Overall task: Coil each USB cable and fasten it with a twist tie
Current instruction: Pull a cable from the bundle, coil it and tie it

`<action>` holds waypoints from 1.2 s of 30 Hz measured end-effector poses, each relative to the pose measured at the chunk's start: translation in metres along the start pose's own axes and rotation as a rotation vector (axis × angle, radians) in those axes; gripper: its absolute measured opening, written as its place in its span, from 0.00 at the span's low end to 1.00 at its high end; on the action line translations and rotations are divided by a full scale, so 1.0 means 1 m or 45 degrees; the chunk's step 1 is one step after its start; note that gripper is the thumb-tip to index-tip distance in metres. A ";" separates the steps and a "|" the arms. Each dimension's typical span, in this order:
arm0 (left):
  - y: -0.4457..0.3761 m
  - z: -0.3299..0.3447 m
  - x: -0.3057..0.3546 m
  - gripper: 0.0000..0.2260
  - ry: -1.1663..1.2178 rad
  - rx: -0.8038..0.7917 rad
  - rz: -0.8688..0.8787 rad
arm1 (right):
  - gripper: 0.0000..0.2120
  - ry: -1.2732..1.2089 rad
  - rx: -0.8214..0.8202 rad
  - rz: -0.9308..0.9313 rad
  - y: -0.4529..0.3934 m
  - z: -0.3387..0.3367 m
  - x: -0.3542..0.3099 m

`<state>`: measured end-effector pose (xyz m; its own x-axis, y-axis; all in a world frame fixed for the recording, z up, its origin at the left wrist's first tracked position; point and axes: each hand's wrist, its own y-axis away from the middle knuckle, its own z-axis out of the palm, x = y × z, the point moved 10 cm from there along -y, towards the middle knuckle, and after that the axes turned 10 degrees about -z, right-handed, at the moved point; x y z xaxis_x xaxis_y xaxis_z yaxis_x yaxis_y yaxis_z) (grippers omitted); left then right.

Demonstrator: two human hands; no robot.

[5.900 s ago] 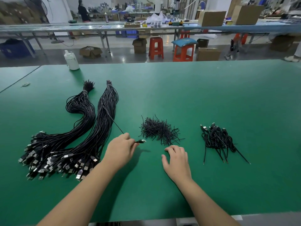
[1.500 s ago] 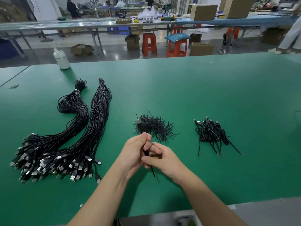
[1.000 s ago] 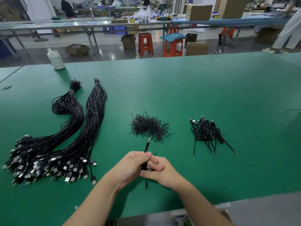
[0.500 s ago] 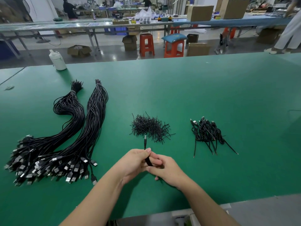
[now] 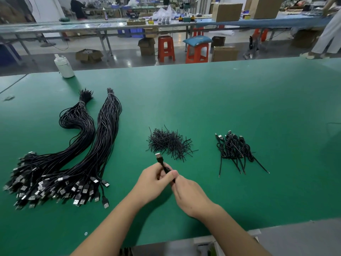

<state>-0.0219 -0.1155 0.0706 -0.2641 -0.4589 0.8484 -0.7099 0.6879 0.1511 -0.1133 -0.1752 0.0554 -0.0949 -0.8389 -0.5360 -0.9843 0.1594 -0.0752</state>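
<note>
Cable (image 5: pixel 163 166) now sits bunched between both hands just in front of the twist-tie heap (image 5: pixel 168 143), its plug poking up toward the heap, where a moment ago a loose tail hung below the fists. Left hand (image 5: pixel 152 181) pinches the bundle and right hand (image 5: pixel 186 189) curls on it. The coil looks nearly wound, so tying probably comes next.

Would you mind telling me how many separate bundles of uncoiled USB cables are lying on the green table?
2. One curved bundle lies farthest left; a second, straighter bundle lies beside it on its right. Their plug ends overlap near the table's front edge, so a further bundle hidden there cannot be ruled out.
</note>
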 end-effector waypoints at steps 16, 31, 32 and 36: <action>-0.027 0.014 0.002 0.08 -0.180 -0.267 -0.099 | 0.19 -0.611 0.081 0.148 -0.011 0.022 0.017; -0.085 0.051 0.029 0.13 -0.727 0.113 0.165 | 0.15 -0.377 0.621 0.536 0.008 -0.020 0.103; -0.089 0.056 0.034 0.14 -0.772 0.139 0.200 | 0.16 -0.399 0.629 0.547 0.009 -0.020 0.105; -0.110 0.072 0.036 0.15 -0.964 0.083 0.192 | 0.24 -0.452 0.636 0.568 0.009 -0.020 0.107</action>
<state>-0.0005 -0.2481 0.0484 -0.7186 -0.6386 0.2754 -0.6617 0.7497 0.0119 -0.1355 -0.2742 0.0144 -0.3315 -0.4354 -0.8370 -0.6714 0.7321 -0.1149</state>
